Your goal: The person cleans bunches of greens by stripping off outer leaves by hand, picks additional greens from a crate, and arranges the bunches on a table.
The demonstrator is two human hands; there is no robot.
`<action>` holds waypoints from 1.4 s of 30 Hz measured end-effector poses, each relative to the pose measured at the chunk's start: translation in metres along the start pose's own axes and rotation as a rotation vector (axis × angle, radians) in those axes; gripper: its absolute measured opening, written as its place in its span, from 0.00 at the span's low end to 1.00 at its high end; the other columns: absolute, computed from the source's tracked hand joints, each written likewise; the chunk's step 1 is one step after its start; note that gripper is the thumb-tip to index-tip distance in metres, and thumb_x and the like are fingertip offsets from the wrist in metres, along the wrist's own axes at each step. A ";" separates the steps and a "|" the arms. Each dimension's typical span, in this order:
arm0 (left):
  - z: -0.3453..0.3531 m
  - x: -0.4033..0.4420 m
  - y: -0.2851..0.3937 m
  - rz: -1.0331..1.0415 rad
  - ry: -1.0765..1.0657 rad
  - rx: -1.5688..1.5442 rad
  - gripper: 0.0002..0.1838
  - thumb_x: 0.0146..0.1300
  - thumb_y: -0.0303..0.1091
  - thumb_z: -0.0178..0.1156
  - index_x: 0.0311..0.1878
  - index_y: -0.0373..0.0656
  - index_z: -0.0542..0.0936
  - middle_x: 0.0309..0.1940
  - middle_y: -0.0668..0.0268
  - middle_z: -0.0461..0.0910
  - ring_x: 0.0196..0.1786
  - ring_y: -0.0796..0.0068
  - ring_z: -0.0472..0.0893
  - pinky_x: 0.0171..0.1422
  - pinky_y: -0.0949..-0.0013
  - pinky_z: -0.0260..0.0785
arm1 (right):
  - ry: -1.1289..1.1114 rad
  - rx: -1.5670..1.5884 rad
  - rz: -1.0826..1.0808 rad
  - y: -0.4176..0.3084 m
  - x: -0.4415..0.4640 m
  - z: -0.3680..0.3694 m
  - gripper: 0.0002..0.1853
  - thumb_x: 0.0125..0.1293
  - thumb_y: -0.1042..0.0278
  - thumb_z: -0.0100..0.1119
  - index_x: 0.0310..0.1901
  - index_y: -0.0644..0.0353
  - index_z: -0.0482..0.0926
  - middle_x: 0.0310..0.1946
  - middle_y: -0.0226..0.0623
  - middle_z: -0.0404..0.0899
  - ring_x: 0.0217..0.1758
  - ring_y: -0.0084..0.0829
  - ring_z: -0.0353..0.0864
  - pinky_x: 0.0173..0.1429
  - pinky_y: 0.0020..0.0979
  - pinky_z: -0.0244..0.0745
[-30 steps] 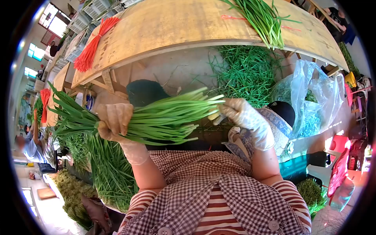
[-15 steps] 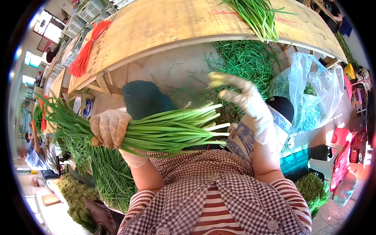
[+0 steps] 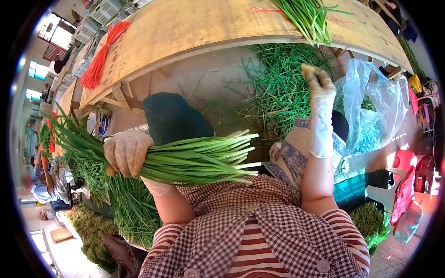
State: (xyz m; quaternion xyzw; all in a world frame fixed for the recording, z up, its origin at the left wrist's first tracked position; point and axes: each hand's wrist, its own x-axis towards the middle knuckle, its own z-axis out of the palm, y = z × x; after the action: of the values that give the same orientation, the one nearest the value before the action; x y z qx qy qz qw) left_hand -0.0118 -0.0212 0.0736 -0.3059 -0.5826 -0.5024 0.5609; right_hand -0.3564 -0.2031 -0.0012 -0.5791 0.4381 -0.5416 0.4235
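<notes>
A bunch of long green stalks point(image 3: 199, 160) lies across my lap area, pale cut ends to the right. My left hand point(image 3: 129, 154), in a whitish glove, is wrapped round it near the leafy part. My right hand point(image 3: 319, 84), gloved too, is raised apart from the bunch, over the heap of loose green leaves point(image 3: 287, 88) on the floor. Its fingers are curled together, and whether anything small is between them cannot be made out. A second bunch point(image 3: 308, 21) rests on the wooden table point(image 3: 194, 28) ahead.
Red ties point(image 3: 104, 55) lie at the table's left end. A clear plastic bag point(image 3: 366, 106) stands right of the leaf heap. More greens point(image 3: 132, 204) are piled at my left. Another person point(image 3: 44, 185) is at the far left, and a white chair point(image 3: 382, 192) at the right.
My right hand has left the pale stalk ends and moved up and to the right, its fingers drawing together. My left hand keeps hold of the bunch, slightly lower and further left than at first.
</notes>
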 end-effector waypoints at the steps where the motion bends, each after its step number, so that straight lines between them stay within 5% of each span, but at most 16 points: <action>1: -0.003 0.000 0.003 0.016 -0.053 -0.013 0.10 0.62 0.32 0.62 0.28 0.40 0.73 0.24 0.59 0.81 0.26 0.72 0.83 0.44 0.70 0.80 | -0.021 -0.375 -0.058 0.013 -0.002 -0.004 0.15 0.63 0.68 0.64 0.51 0.57 0.82 0.47 0.39 0.84 0.48 0.31 0.82 0.58 0.32 0.74; 2: -0.001 0.000 0.003 0.036 -0.043 -0.031 0.10 0.60 0.32 0.64 0.29 0.39 0.74 0.25 0.58 0.81 0.27 0.71 0.82 0.44 0.69 0.80 | -0.041 -0.750 -0.116 0.026 -0.002 -0.008 0.16 0.62 0.68 0.65 0.52 0.56 0.82 0.48 0.39 0.84 0.50 0.31 0.82 0.60 0.32 0.73; 4: -0.001 -0.002 0.007 0.031 -0.042 -0.024 0.10 0.59 0.31 0.64 0.30 0.38 0.74 0.26 0.57 0.81 0.28 0.70 0.82 0.45 0.68 0.80 | -0.335 -0.157 0.047 0.004 -0.025 0.012 0.14 0.60 0.67 0.67 0.48 0.55 0.84 0.48 0.37 0.84 0.53 0.30 0.81 0.63 0.30 0.71; 6: 0.001 -0.004 0.010 0.024 -0.056 -0.014 0.10 0.58 0.31 0.65 0.30 0.37 0.74 0.26 0.57 0.81 0.28 0.69 0.82 0.46 0.67 0.80 | -0.701 0.103 0.182 -0.037 -0.048 0.024 0.15 0.61 0.66 0.66 0.49 0.58 0.84 0.48 0.38 0.84 0.52 0.31 0.82 0.62 0.31 0.72; 7: -0.001 -0.004 0.012 0.018 -0.077 -0.009 0.10 0.58 0.31 0.65 0.31 0.37 0.74 0.27 0.57 0.81 0.29 0.68 0.82 0.46 0.66 0.80 | -0.817 -0.001 -0.223 -0.041 -0.051 0.031 0.17 0.59 0.63 0.67 0.49 0.59 0.84 0.46 0.39 0.85 0.48 0.33 0.83 0.57 0.32 0.75; 9: -0.003 -0.003 0.015 0.003 -0.115 -0.003 0.11 0.57 0.32 0.66 0.31 0.37 0.74 0.27 0.56 0.81 0.29 0.68 0.82 0.46 0.66 0.80 | -0.882 -0.021 -0.396 -0.045 -0.058 0.043 0.15 0.57 0.61 0.67 0.45 0.58 0.85 0.40 0.39 0.86 0.41 0.36 0.83 0.50 0.34 0.76; 12: -0.003 0.001 0.019 -0.022 -0.166 0.009 0.12 0.56 0.33 0.67 0.32 0.37 0.74 0.28 0.56 0.81 0.30 0.67 0.83 0.47 0.65 0.80 | -0.845 -0.174 -0.490 -0.045 -0.064 0.056 0.10 0.50 0.62 0.71 0.35 0.53 0.87 0.31 0.35 0.84 0.35 0.37 0.82 0.45 0.36 0.76; 16: -0.005 0.005 0.018 -0.022 -0.220 0.027 0.12 0.55 0.34 0.67 0.32 0.38 0.74 0.27 0.57 0.82 0.30 0.67 0.83 0.47 0.66 0.80 | -0.670 -0.237 -0.578 -0.048 -0.069 0.063 0.11 0.44 0.62 0.74 0.31 0.50 0.86 0.31 0.31 0.84 0.38 0.35 0.82 0.44 0.36 0.78; 26: 0.009 -0.010 0.012 0.073 0.095 0.089 0.10 0.58 0.32 0.65 0.28 0.41 0.73 0.22 0.59 0.81 0.23 0.72 0.82 0.39 0.71 0.80 | -0.687 -0.186 -0.536 -0.049 -0.077 0.069 0.13 0.48 0.59 0.73 0.37 0.50 0.88 0.30 0.32 0.84 0.35 0.35 0.82 0.41 0.34 0.78; 29: 0.004 -0.006 0.003 0.098 0.046 0.066 0.10 0.58 0.32 0.64 0.28 0.41 0.73 0.22 0.60 0.81 0.23 0.72 0.82 0.39 0.71 0.80 | -0.791 -0.060 -0.421 -0.045 -0.075 0.071 0.13 0.51 0.59 0.72 0.37 0.55 0.87 0.28 0.36 0.84 0.35 0.35 0.82 0.42 0.35 0.78; 32: 0.002 -0.003 0.005 -0.057 -0.015 0.104 0.10 0.57 0.31 0.65 0.29 0.40 0.73 0.25 0.59 0.81 0.25 0.71 0.82 0.39 0.70 0.80 | -0.997 -0.037 0.000 -0.050 -0.081 0.067 0.13 0.55 0.60 0.71 0.38 0.60 0.86 0.32 0.42 0.84 0.36 0.36 0.83 0.46 0.35 0.77; 36: -0.002 0.005 0.008 -0.179 -0.104 0.065 0.10 0.56 0.31 0.66 0.31 0.39 0.74 0.27 0.57 0.81 0.26 0.69 0.82 0.40 0.68 0.80 | -1.122 0.036 0.132 -0.036 -0.085 0.068 0.13 0.57 0.64 0.69 0.39 0.64 0.86 0.41 0.44 0.83 0.40 0.33 0.83 0.48 0.32 0.77; 39: -0.005 0.005 0.009 -0.170 -0.141 0.051 0.10 0.56 0.31 0.66 0.31 0.39 0.74 0.28 0.56 0.81 0.27 0.69 0.82 0.40 0.67 0.80 | -1.084 0.384 0.461 -0.028 -0.086 0.069 0.12 0.56 0.67 0.70 0.37 0.67 0.85 0.41 0.42 0.84 0.41 0.30 0.82 0.49 0.30 0.77; 42: -0.006 0.005 0.006 -0.162 -0.144 0.038 0.10 0.56 0.31 0.66 0.31 0.38 0.74 0.28 0.56 0.81 0.27 0.69 0.82 0.41 0.67 0.80 | -1.001 0.387 0.456 -0.026 -0.087 0.071 0.12 0.53 0.71 0.70 0.36 0.69 0.85 0.40 0.41 0.84 0.42 0.28 0.82 0.49 0.30 0.78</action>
State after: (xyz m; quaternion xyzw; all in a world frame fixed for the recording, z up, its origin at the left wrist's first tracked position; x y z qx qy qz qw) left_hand -0.0051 -0.0258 0.0788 -0.2825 -0.6535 -0.5116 0.4811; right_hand -0.2866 -0.1109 -0.0019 -0.5676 0.1913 -0.1672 0.7831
